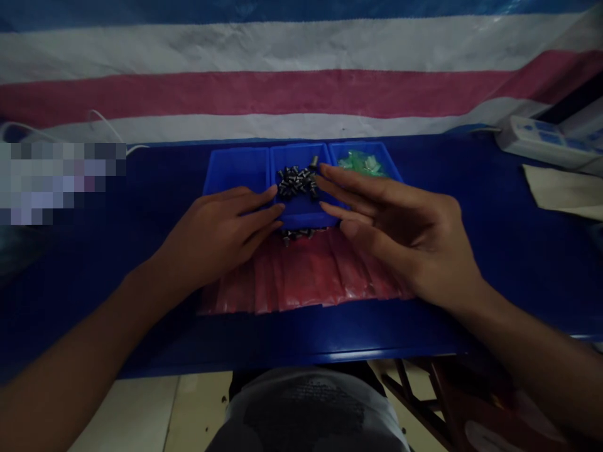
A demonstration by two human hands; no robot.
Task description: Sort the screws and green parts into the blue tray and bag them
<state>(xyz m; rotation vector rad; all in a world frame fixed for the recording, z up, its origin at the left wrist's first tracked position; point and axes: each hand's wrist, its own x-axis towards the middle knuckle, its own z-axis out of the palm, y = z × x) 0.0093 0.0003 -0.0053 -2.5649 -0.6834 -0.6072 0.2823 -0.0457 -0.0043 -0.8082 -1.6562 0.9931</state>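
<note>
Three blue bins stand side by side. Dark and silver screw-like parts (296, 182) lie in the middle bin (304, 220); green-and-white items in clear plastic (362, 163) fill part of the right bin (384, 154). The left bin (238, 169) shows a bare inside. My left hand (226, 226) is open at the front left of the middle bin, fingers spread. My right hand (405, 226) is open over the right side, its fingertips near a silver piece (314, 162). Red plastic packets (306, 273) lie in a row before the bins, with several small parts (299, 235) at their top edge.
The blue table (513, 270) has its front edge near my lap. A power strip (537, 138) and a pale sheet (560, 191) lie at the right. White cable (108, 125) and a blurred patch are at the left. A striped sheet (282, 94) hangs behind.
</note>
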